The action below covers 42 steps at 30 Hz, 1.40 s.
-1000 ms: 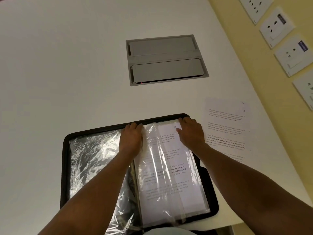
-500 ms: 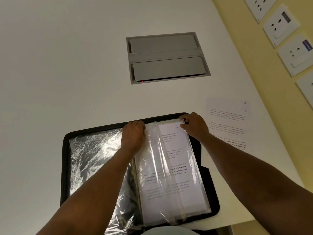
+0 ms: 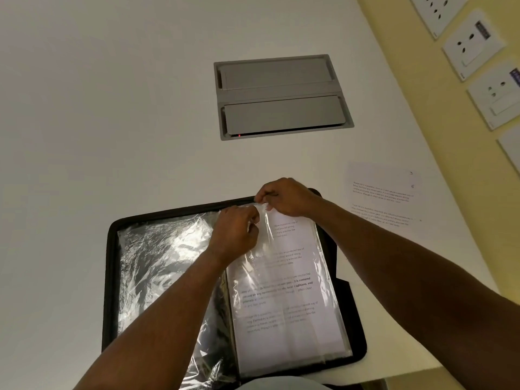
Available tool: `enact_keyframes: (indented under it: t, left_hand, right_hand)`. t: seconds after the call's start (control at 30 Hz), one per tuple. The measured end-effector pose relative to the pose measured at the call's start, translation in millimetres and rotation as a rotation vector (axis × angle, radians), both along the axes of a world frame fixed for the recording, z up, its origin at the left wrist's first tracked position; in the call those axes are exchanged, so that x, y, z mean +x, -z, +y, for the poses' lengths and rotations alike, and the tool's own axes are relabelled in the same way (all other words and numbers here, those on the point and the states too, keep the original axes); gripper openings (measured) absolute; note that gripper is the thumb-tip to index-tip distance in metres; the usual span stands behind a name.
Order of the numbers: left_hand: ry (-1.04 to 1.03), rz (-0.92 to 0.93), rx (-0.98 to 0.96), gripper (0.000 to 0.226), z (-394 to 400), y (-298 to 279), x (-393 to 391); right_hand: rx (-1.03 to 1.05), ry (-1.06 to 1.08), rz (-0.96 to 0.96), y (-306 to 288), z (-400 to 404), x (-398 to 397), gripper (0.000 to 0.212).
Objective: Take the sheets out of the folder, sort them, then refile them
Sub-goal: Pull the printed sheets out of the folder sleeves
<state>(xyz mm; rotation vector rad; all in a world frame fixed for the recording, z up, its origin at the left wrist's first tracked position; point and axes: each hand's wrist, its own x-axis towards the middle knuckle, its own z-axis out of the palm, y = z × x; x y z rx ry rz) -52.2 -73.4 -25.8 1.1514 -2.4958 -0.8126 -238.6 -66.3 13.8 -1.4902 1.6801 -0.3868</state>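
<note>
both sets of fingers work the top edge of one clear plastic sleeve [image 3: 270, 249] at the 12 o'clock end of the folder's right-hand page. left hand [image 3: 235, 235] fingers curled, pinching the crinkled film near the sleeve mouth; right hand [image 3: 284, 197] just beside it toward 1 o'clock, fingers curled down onto the same edge, pinching film or possibly the paper under it, cannot tell which. the two hands nearly touch. judged purpose: one side holds the film back while the other parts the mouth, since thin film clings to paper and one hand alone would only drag the sleeve.

printed sheet [image 3: 287, 305] lies inside that sleeve, text readable through the plastic, more sleeves stacked beneath. it is not yet out. the sleeve opens at the far end, which explains why both arms reach across the page to 12 o'clock.

black zip folder [image 3: 108, 277] lies open flat at the near edge of the white desk [image 3: 112, 108], its 6 o'clock end overhanging toward the person. left-hand page holds sleeves [image 3: 163, 263] that look crumpled and shiny; no sheet seen in them.

loose printed sheets [image 3: 385, 198] lie at 3 o'clock of the folder, well apart, at least two overlapping, with handwritten marks at the corner, likely the pile set aside for sorting.

grey cable hatch [image 3: 281, 97] is set into the desk at 12 o'clock. wall sockets [image 3: 472, 40] on the yellow wall at 2 o'clock.
</note>
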Motion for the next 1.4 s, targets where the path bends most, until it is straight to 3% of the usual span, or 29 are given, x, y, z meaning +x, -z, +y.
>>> enact_keyframes:
  t: [0.13,0.2,0.37,0.5,0.57,0.7,0.87,1.1,1.23,1.33,1.4]
  left_hand:
    - [-0.064,0.114,0.070,0.011,2,-2,5]
    - [-0.224,0.189,0.277,0.008,0,-12,3]
    - [-0.501,0.514,1.043,0.021,-12,-37,-12]
    - [-0.574,0.777,1.283,0.027,-16,-47,-30]
    - [-0.600,0.801,1.288,0.026,-15,-51,-41]
    - [-0.604,0.684,1.205,0.026,-7,-48,-55]
    - [-0.651,0.589,1.107,0.029,-5,-44,-50]
    - [-0.639,0.429,0.871,0.028,-35,-74,21]
    - [-0.711,0.215,0.758,0.037,-60,-72,92]
    - [-0.806,0.036,0.653,0.040,-70,-57,131]
    - [-0.872,-0.036,0.592,0.037,-76,-43,154]
  right_hand:
    - [0.024,-0.056,-0.011,3,-8,8,0.027]
    - [0.006,0.038,-0.046,2,-9,8,0.027]
    - [0.048,0.175,-0.078,-5,-1,2,0.037]
    - [0.197,0.450,-0.295,-13,14,-4,0.061]
    - [0.277,0.507,-0.437,-14,26,-12,0.072]
    - [0.435,0.403,-0.592,-5,59,-21,0.086]
    - [0.569,0.238,-0.664,-3,91,6,0.063]
    - [0.607,0.079,-0.954,-22,94,80,0.076]
    - [0.643,-0.113,-0.831,-15,92,108,0.078]
    - [0.654,-0.050,-0.752,0,92,111,0.059]
    - [0.485,0.017,-0.538,8,93,112,0.049]
